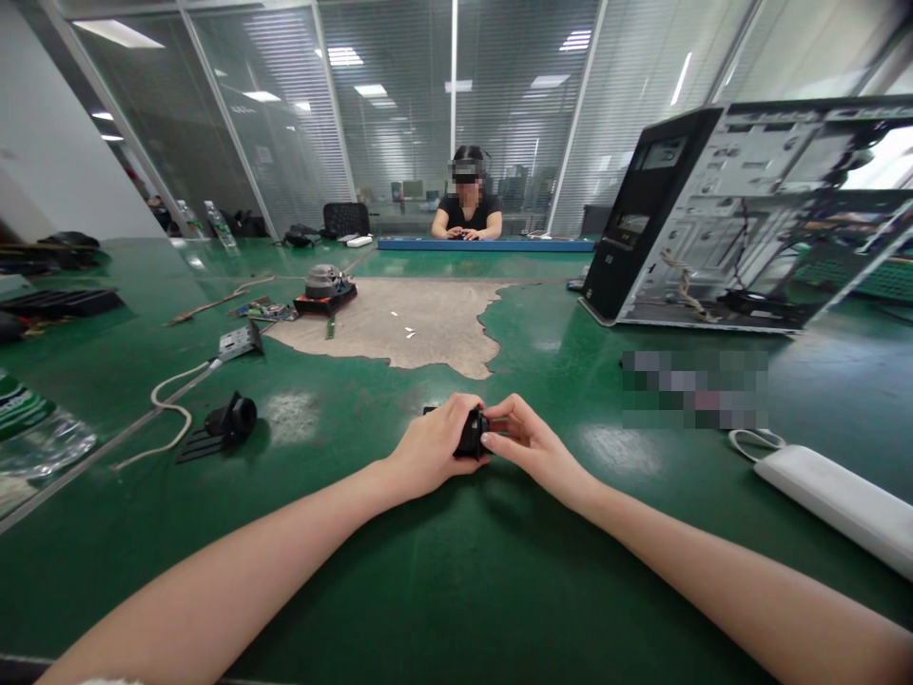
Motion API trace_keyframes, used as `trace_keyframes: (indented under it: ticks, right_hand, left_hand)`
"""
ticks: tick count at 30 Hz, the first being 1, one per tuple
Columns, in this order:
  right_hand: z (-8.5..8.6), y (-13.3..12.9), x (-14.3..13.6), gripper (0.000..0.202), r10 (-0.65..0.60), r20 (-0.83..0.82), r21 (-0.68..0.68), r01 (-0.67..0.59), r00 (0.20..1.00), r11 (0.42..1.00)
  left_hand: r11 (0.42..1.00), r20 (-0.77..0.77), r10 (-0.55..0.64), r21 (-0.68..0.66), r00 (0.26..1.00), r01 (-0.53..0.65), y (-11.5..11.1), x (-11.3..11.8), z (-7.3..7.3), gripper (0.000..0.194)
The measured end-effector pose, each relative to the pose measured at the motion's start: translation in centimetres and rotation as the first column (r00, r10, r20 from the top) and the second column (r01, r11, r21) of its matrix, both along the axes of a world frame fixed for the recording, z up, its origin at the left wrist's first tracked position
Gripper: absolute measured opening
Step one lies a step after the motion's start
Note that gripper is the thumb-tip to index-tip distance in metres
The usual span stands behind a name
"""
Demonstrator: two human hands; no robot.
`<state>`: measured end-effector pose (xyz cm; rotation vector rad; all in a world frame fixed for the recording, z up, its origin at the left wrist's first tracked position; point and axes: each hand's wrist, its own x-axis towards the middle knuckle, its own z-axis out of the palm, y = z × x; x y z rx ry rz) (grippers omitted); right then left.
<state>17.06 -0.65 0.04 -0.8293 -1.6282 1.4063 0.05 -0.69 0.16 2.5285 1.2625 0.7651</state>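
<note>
Near the middle of the green table, my left hand (pixel 438 442) is closed around a small black boxy part with a round end (pixel 471 436). The thumb and fingers of my right hand (pixel 528 438) pinch the round end from the right side. Most of the part's body is hidden behind my left hand, so its exact kind cannot be made out. To the left, a similar black part with a round, lens-like end and a slotted bracket (pixel 232 419) lies on the table, apart from both hands.
At right stands an opened computer case (pixel 663 219), with a white power strip (pixel 834 485) nearer me. A plastic bottle (pixel 43 438) lies at left by a metal bracket with a cable (pixel 241 341). A cooler-like part (pixel 326 287) sits farther back. Someone (pixel 467 209) sits opposite.
</note>
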Motion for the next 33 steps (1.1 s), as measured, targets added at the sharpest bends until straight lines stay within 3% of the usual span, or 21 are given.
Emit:
trace_keyframes:
  ticks: [6, 14, 24, 30, 33]
  right_hand:
    - [-0.14, 0.29, -0.4, 0.022, -0.096, 0.061, 0.026, 0.095, 0.993, 0.995]
    - [0.21, -0.16, 0.14, 0.024, 0.023, 0.019, 0.001, -0.023, 1.0, 1.0]
    - [0.05, 0.13, -0.37, 0.024, -0.077, 0.064, 0.037, 0.074, 0.995, 0.997]
    - [0.19, -0.14, 0.04, 0.025, 0.01, 0.019, 0.011, -0.01, 1.0, 1.0]
    - [0.11, -0.3, -0.03, 0.024, -0.01, 0.0, 0.016, 0.01, 1.0, 1.0]
  left_hand:
    - [1.0, 0.022, -0.006, -0.001, 1.0, 0.006, 0.05, 0.08, -0.04, 0.055]
    - [1.0, 0.012, -0.008, -0.006, 1.0, 0.008, -0.04, 0.03, 0.11, 0.054]
    - [1.0, 0.006, -0.005, 0.014, 1.0, 0.005, -0.05, 0.07, 0.13, 0.053]
    - [1.0, -0.005, -0.008, 0.005, 1.0, 0.008, -0.1, 0.05, 0.22, 0.055]
    - [1.0, 0.007, 0.001, 0.004, 1.0, -0.001, -0.03, 0.09, 0.15, 0.054]
